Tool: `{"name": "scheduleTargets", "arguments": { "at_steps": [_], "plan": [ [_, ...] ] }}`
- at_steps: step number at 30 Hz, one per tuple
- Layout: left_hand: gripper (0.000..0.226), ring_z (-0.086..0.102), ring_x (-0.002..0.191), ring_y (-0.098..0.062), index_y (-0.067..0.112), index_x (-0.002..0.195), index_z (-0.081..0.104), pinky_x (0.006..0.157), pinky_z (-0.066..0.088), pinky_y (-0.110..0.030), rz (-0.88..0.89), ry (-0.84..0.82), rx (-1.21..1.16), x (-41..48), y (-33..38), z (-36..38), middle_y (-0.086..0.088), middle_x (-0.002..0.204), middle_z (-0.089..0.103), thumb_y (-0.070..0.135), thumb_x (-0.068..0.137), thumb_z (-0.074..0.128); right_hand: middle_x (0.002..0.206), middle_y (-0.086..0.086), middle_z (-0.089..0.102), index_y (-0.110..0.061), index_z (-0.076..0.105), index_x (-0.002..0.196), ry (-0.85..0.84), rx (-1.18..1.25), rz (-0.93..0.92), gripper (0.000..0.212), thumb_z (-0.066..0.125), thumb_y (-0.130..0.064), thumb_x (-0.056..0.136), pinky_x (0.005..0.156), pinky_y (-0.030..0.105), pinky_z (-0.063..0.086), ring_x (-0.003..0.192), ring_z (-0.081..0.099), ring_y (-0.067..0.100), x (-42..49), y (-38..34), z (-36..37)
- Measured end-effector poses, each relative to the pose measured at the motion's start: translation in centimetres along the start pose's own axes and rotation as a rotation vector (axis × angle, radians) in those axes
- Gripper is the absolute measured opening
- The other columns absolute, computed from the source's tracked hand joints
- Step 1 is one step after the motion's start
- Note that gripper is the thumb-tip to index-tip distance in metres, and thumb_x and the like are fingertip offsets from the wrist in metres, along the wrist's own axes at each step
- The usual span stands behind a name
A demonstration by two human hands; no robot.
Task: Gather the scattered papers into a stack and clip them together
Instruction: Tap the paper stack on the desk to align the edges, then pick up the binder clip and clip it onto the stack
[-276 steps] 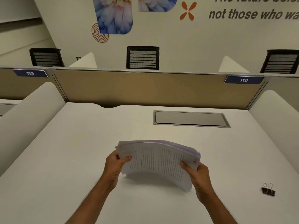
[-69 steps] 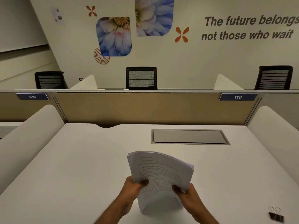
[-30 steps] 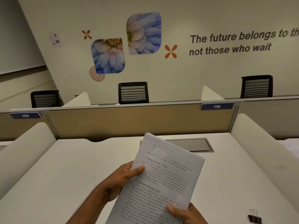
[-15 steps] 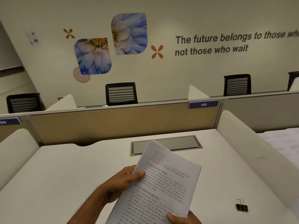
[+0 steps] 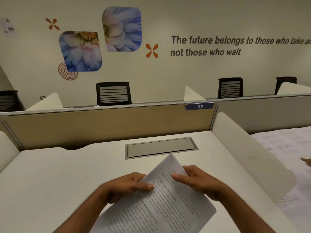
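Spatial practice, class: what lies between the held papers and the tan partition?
A grey cable flap in the desk, beyond the papers; head view shows it.

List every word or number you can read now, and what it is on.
"The future belongs to those who take ac", cut off by the frame: wall lettering.
"not those who wait": same lettering, line below.
"110": blue plate on partition.
Too blurred to read: print on stack of papers, wall notice.
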State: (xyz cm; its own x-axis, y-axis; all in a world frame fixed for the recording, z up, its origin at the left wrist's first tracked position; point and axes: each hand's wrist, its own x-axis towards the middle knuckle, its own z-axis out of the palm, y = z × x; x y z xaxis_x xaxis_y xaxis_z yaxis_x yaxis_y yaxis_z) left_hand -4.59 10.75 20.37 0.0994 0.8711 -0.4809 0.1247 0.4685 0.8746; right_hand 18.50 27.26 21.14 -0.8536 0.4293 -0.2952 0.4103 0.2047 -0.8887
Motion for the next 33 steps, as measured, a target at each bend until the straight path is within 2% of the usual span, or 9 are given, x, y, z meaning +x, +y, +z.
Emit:
{"name": "scheduleTargets", "arguments": {
  "at_steps": [6, 9, 13, 16, 19, 22, 24, 29, 33],
  "plan": [
    [0.037, 0.074, 0.102, -0.03, 0.015, 0.117, 0.073, 0.091, 0.06, -0.038, -0.06, 0.059, 0.037, 2.9, 1.4, 2.3, -0.011, 0.118, 0.077, 0.044, 0.095, 0.067, 0.098, 0.01, 0.077, -0.015, 0.07, 0.103, 0.099, 0.135, -0.065, 0.05, 0.056, -0.061, 0.09, 0.077, 0.032, 0.061, 0.088, 0.076, 0.034, -0.4, 3.4, -0.6],
    [0.041, 0.074, 0.102, -0.029, 0.016, 0.116, 0.074, 0.092, 0.06, -0.038, -0.104, 0.08, 0.09, 4.8, 2.3, 3.7, -0.013, 0.12, 0.076, 0.049, 0.092, 0.068, 0.1, 0.009, 0.077, -0.015, 0.069, 0.107, 0.093, 0.187, -0.043, 0.053, 0.058, -0.063, 0.088, 0.08, 0.035, 0.062, 0.09, 0.077, 0.033, -0.7, 5.6, -1.4],
    [0.051, 0.075, 0.104, -0.031, 0.014, 0.119, 0.074, 0.096, 0.06, -0.041, -0.172, 0.092, 0.186, 7.3, 3.7, 5.0, -0.011, 0.118, 0.077, 0.055, 0.089, 0.069, 0.1, 0.008, 0.077, -0.022, 0.07, 0.104, 0.143, 0.301, -0.033, 0.038, 0.063, -0.058, 0.091, 0.081, 0.035, 0.062, 0.092, 0.076, 0.033, -1.2, 8.1, -2.6],
    [0.053, 0.073, 0.109, -0.035, 0.012, 0.118, 0.074, 0.097, 0.06, -0.042, -0.2, 0.098, 0.21, 9.0, 4.0, 5.6, -0.012, 0.117, 0.078, 0.055, 0.087, 0.072, 0.097, 0.016, 0.076, -0.009, 0.07, 0.098, 0.177, 0.36, -0.022, 0.041, 0.063, -0.05, 0.095, 0.076, 0.033, 0.06, 0.092, 0.074, 0.04, -1.4, 9.5, -3.2],
    [0.053, 0.075, 0.106, -0.033, 0.015, 0.12, 0.073, 0.099, 0.058, -0.049, -0.143, 0.125, 0.231, 10.4, 4.3, 6.0, -0.009, 0.116, 0.078, 0.054, 0.085, 0.074, 0.096, 0.017, 0.077, -0.012, 0.07, 0.089, 0.197, 0.41, 0.008, 0.035, 0.063, -0.046, 0.096, 0.075, 0.034, 0.059, 0.092, 0.074, 0.041, -1.3, 10.7, -3.7],
    [0.047, 0.077, 0.099, -0.024, 0.022, 0.12, 0.073, 0.094, 0.061, -0.046, -0.092, 0.161, 0.313, 11.6, 4.2, 6.2, 0.0, 0.115, 0.078, 0.056, 0.088, 0.07, 0.097, 0.017, 0.077, -0.016, 0.073, 0.088, 0.191, 0.473, 0.03, 0.029, 0.064, -0.042, 0.097, 0.076, 0.037, 0.059, 0.083, 0.076, 0.034, -1.1, 11.8, -3.9],
    [0.045, 0.077, 0.098, -0.021, 0.023, 0.12, 0.073, 0.094, 0.061, -0.045, -0.092, 0.18, 0.358, 12.5, 4.1, 6.5, 0.002, 0.114, 0.078, 0.057, 0.09, 0.066, 0.1, 0.022, 0.076, -0.011, 0.075, 0.09, 0.188, 0.54, 0.045, 0.029, 0.066, -0.038, 0.097, 0.077, 0.042, 0.06, 0.082, 0.075, 0.031, -0.9, 12.5, -3.9],
    [0.034, 0.075, 0.1, -0.015, 0.023, 0.12, 0.074, 0.096, 0.06, -0.037, -0.082, 0.169, 0.438, 14.2, 4.3, 6.2, 0.006, 0.113, 0.078, 0.045, 0.1, 0.058, 0.107, 0.026, 0.076, 0.001, 0.073, 0.108, 0.178, 0.656, 0.115, 0.039, 0.069, -0.035, 0.095, 0.09, 0.057, 0.059, 0.101, 0.073, 0.048, -0.4, 13.7, -3.8],
    [0.032, 0.078, 0.096, -0.019, 0.022, 0.118, 0.075, 0.091, 0.063, -0.038, -0.134, 0.092, 0.394, 15.2, 4.4, 5.1, 0.001, 0.112, 0.079, 0.043, 0.099, 0.061, 0.109, 0.014, 0.079, -0.008, 0.073, 0.113, 0.145, 0.645, 0.179, 0.041, 0.065, -0.044, 0.096, 0.091, 0.049, 0.062, 0.104, 0.074, 0.038, 0.2, 14.8, -4.2]
  ]
}}
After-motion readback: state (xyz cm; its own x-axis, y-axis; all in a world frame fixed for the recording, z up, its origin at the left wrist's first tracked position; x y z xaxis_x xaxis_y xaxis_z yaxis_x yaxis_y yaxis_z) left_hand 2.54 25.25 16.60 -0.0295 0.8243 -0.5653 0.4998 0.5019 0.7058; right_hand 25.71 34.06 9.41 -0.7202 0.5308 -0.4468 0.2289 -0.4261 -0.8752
